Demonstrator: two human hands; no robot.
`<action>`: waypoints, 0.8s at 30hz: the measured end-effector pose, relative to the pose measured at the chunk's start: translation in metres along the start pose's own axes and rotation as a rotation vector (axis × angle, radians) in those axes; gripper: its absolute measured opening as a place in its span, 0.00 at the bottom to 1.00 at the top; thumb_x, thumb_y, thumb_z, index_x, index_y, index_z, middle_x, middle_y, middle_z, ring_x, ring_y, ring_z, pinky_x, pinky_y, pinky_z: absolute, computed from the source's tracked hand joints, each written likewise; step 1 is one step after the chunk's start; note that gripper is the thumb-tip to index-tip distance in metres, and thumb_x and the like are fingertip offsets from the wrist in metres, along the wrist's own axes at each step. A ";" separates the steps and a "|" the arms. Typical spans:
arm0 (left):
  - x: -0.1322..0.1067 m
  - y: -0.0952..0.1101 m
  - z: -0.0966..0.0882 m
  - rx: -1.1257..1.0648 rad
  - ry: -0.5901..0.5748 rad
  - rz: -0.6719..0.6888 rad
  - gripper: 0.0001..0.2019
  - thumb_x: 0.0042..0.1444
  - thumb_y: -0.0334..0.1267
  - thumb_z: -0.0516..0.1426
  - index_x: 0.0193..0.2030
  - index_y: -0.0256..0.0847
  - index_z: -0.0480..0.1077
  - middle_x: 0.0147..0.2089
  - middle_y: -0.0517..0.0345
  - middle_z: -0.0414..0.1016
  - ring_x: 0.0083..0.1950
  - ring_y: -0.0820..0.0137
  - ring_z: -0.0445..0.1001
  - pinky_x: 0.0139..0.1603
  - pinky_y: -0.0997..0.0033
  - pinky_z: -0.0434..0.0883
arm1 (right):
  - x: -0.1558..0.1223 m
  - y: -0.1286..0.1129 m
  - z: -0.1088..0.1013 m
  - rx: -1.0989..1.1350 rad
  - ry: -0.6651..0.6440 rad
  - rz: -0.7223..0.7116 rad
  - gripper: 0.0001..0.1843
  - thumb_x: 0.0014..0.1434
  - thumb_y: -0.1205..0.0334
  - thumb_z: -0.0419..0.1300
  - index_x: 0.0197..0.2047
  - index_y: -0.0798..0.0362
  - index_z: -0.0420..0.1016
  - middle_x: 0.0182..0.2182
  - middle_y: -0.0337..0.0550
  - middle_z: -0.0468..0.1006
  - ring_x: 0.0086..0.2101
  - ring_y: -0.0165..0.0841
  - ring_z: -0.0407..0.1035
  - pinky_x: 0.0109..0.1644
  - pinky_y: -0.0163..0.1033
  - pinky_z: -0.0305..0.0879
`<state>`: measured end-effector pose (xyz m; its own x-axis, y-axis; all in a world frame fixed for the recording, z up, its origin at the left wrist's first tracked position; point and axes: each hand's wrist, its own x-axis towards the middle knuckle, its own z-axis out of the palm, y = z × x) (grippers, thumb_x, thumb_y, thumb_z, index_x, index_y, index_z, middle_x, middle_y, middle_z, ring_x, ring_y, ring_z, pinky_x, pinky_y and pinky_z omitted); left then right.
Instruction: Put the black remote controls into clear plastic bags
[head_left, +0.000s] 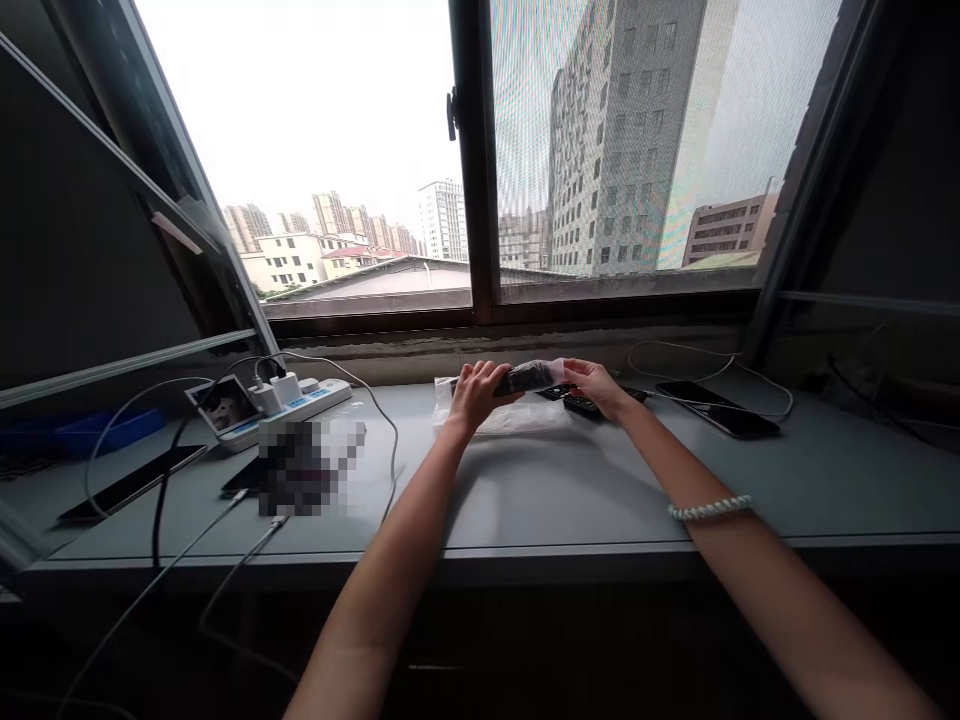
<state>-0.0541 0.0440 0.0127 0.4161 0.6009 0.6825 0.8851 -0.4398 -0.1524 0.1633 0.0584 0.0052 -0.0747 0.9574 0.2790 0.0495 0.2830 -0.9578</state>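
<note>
A long black object, apparently a remote control [529,376], is held above the desk near the window, partly inside a clear plastic sleeve [556,370]. My left hand [477,393] is wrapped round its left end. At the other end, my right hand [594,386] pinches the sleeve's edge between thumb and fingers. Under and behind the hands lies a flat translucent plastic bag [517,418]. More black remote controls with buttons [581,402] lie by my right hand, which partly covers them.
On the left stand a white power strip [319,402] with chargers and cables, a phone showing a picture [223,405] and a dark tablet-like device [135,484]. A pixelated patch hides something beside them. A black phone [718,409] lies right. The window frame [480,200] rises behind the desk [547,500].
</note>
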 end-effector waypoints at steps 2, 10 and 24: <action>-0.001 0.000 -0.001 -0.003 0.024 -0.017 0.21 0.53 0.54 0.53 0.49 0.45 0.67 0.40 0.55 0.71 0.44 0.65 0.66 0.48 0.67 0.57 | 0.000 -0.001 -0.001 0.009 0.038 0.044 0.29 0.36 0.43 0.67 0.39 0.52 0.77 0.36 0.44 0.77 0.35 0.34 0.68 0.32 0.35 0.59; 0.001 0.005 -0.004 -0.022 0.076 0.054 0.21 0.55 0.55 0.51 0.49 0.43 0.66 0.40 0.54 0.71 0.45 0.65 0.66 0.49 0.66 0.56 | 0.000 -0.002 0.000 -0.060 -0.049 -0.077 0.24 0.41 0.43 0.64 0.36 0.52 0.79 0.41 0.43 0.75 0.38 0.35 0.66 0.35 0.36 0.60; 0.007 0.004 0.002 0.070 -0.066 -0.051 0.19 0.55 0.56 0.50 0.41 0.40 0.62 0.43 0.52 0.67 0.47 0.63 0.63 0.49 0.66 0.57 | 0.010 0.011 0.003 -0.157 0.237 -0.233 0.20 0.47 0.48 0.60 0.34 0.56 0.77 0.47 0.49 0.68 0.45 0.38 0.64 0.44 0.40 0.64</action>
<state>-0.0469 0.0482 0.0154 0.3805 0.6651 0.6425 0.9171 -0.3609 -0.1696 0.1600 0.0704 -0.0029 0.1303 0.8475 0.5146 0.2117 0.4832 -0.8495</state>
